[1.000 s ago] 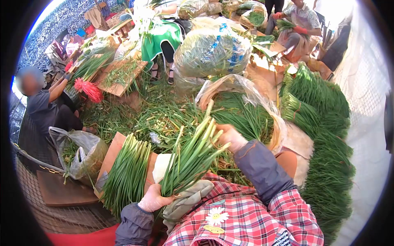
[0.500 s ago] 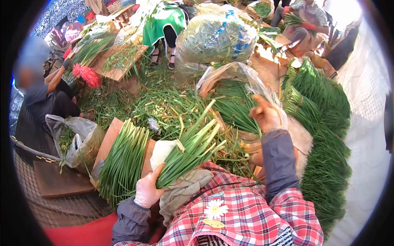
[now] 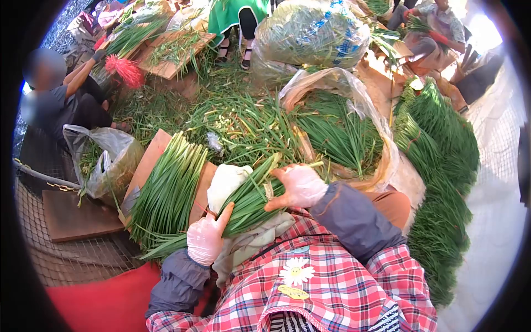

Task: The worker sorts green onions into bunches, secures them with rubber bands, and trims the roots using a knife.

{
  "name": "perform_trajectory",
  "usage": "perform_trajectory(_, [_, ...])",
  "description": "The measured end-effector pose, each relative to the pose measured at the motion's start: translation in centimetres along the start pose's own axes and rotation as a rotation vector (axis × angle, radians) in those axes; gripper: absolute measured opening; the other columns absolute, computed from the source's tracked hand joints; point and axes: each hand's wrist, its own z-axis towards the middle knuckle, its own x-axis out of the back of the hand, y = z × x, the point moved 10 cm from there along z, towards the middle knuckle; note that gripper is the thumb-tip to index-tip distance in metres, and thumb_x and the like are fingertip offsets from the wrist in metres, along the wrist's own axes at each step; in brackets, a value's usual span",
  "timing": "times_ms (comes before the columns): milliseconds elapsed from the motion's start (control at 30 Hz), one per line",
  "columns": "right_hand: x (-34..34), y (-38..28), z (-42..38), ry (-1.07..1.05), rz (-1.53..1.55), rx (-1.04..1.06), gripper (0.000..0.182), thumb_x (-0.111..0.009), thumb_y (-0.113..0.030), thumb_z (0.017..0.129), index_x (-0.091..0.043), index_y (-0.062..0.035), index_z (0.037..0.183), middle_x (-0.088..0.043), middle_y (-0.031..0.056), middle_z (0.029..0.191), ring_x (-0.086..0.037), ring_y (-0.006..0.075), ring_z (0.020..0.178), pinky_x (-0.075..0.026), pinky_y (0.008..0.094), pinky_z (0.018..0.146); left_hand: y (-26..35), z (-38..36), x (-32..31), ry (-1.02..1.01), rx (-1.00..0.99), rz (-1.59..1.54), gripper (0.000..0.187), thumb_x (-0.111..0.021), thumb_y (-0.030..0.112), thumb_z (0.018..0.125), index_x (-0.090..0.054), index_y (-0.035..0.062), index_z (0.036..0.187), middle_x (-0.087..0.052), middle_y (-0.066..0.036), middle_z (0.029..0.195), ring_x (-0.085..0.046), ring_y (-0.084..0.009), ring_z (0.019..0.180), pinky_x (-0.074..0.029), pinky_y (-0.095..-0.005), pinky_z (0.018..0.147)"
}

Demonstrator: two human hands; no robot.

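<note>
A bunch of long green stalks point(image 3: 246, 213) lies slantwise over my lap, its pale ends up and to the right. My left hand point(image 3: 206, 238), in a thin clear glove, is closed round the lower part of this bunch. Near the pale ends my right hand point(image 3: 296, 187), gloved too, has its thumb and fingers round the stalks. A white cloth point(image 3: 228, 185) touches the bunch from behind. To the left, a larger pile of stalks point(image 3: 168, 193) rests on a brown board point(image 3: 152, 148).
An open plastic bag of stalks point(image 3: 337, 133) stands ahead. Tied bundles point(image 3: 440, 188) line the right side. A clear bag point(image 3: 108, 166) sits at left, a big stuffed bag point(image 3: 312, 33) farther back. Loose trimmings cover the ground. Other people sit at far left and far right.
My right hand has come down and left from above the open bag onto the pale ends of the bunch. The bunch lies lower, and the view has shifted slightly.
</note>
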Motion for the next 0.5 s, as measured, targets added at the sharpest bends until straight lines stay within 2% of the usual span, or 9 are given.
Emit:
perform_trajectory(33, [-1.6,-0.2,0.5,-0.049,0.026,-0.015,0.072,-0.064,-0.060,0.066,-0.060,-0.0028,0.110,-0.063,0.0199,0.097,-0.057,0.0349,0.099,-0.043,0.0409,0.086,-0.1,-0.2,-0.5,-0.024,-0.013,0.029,0.074,-0.060,0.002,0.062,-0.044,0.0186,0.133,-0.056,-0.015,0.080,-0.057,-0.0312,0.060,-0.046,-0.0396,0.054])
perform_trajectory(67, [-2.5,-1.3,0.6,-0.039,-0.012,0.034,0.054,-0.064,-0.051,0.073,-0.064,-0.0065,0.105,-0.064,0.0184,0.093,-0.059,0.0330,0.093,-0.043,0.0419,0.085,-0.4,-0.3,-1.0,-0.043,0.020,0.043,0.076,-0.060,0.002,0.062,-0.042,0.0175,0.134,-0.056,-0.016,0.082,-0.057,-0.0316,0.060,-0.046,-0.0399,0.053])
perform_trajectory(133, [-2.5,-4.1,-0.3,0.283,0.103,0.379,0.029,-0.063,-0.032,0.080,-0.067,-0.0085,0.098,-0.063,0.0166,0.087,-0.060,0.0287,0.087,-0.045,0.0407,0.080,-0.8,-0.6,-2.1,-0.085,0.083,0.067,0.080,-0.060,0.002,0.061,-0.037,0.0152,0.137,-0.056,-0.018,0.086,-0.057,-0.0324,0.060,-0.046,-0.0404,0.053])
perform_trajectory(233, [-2.6,-1.0,-0.1,0.314,0.720,0.218,0.015,-0.061,-0.017,0.085,-0.067,-0.0048,0.090,-0.064,0.0125,0.085,-0.062,0.0222,0.080,-0.048,0.0345,0.074,-1.3,-0.9,-3.0,-0.100,0.111,0.055,0.083,-0.057,0.000,0.063,-0.028,0.0099,0.140,-0.055,-0.022,0.093,-0.056,-0.0315,0.054,-0.045,-0.0413,0.048])
perform_trajectory(267, [-3.8,1.0,0.0,0.250,1.380,0.028,0.016,-0.057,-0.016,0.088,-0.064,-0.0022,0.090,-0.064,0.0082,0.083,-0.061,0.0182,0.073,-0.049,0.0280,0.069,-1.5,-1.1,-3.2,-0.092,0.105,0.052,0.082,-0.055,-0.001,0.064,-0.027,0.0088,0.140,-0.055,-0.023,0.094,-0.055,-0.0304,0.051,-0.045,-0.0410,0.047])
perform_trajectory(333, [-3.1,5.1,-1.1,0.307,1.739,-0.195,0.017,-0.057,-0.019,0.089,-0.061,-0.0036,0.096,-0.060,0.0030,0.067,-0.057,0.0157,0.060,-0.049,0.0280,0.062,-1.9,-1.4,-3.9,-0.093,0.115,0.034,0.082,-0.055,-0.002,0.065,-0.027,0.0118,0.141,-0.054,-0.024,0.096,-0.055,-0.0310,0.051,-0.045,-0.0417,0.047])
perform_trajectory(367, [-1.7,6.4,-1.8,0.415,1.946,-0.142,0.019,-0.057,-0.024,0.089,-0.061,-0.0051,0.092,-0.052,-0.0010,0.057,-0.048,0.0116,0.049,-0.043,0.0270,0.049,-2.0,-1.6,-4.2,-0.091,0.115,0.032,0.082,-0.054,-0.002,0.066,-0.027,0.0126,0.141,-0.054,-0.024,0.096,-0.055,-0.0311,0.051,-0.045,-0.0418,0.047])
perform_trajectory(433, [1.4,9.8,-3.9,0.452,2.061,-0.055,0.022,-0.060,-0.029,0.087,-0.061,-0.0069,0.089,-0.042,-0.0044,0.055,-0.032,0.0076,0.042,-0.027,0.0248,0.038,-2.5,-1.8,-4.4,-0.070,0.123,-0.008,0.081,-0.054,-0.002,0.066,-0.029,0.0154,0.141,-0.054,-0.024,0.097,-0.055,-0.0317,0.052,-0.045,-0.0425,0.047])
perform_trajectory(500, [4.9,13.9,-6.5,0.660,2.094,-0.008,0.020,-0.059,-0.029,0.087,-0.060,-0.0084,0.090,-0.040,-0.0049,0.057,-0.027,0.0044,0.041,-0.024,0.0218,0.037,-2.6,-2.1,-4.5,-0.034,0.120,-0.014,0.079,-0.054,-0.002,0.067,-0.032,0.0167,0.139,-0.054,-0.023,0.096,-0.055,-0.0312,0.053,-0.045,-0.0422,0.048])
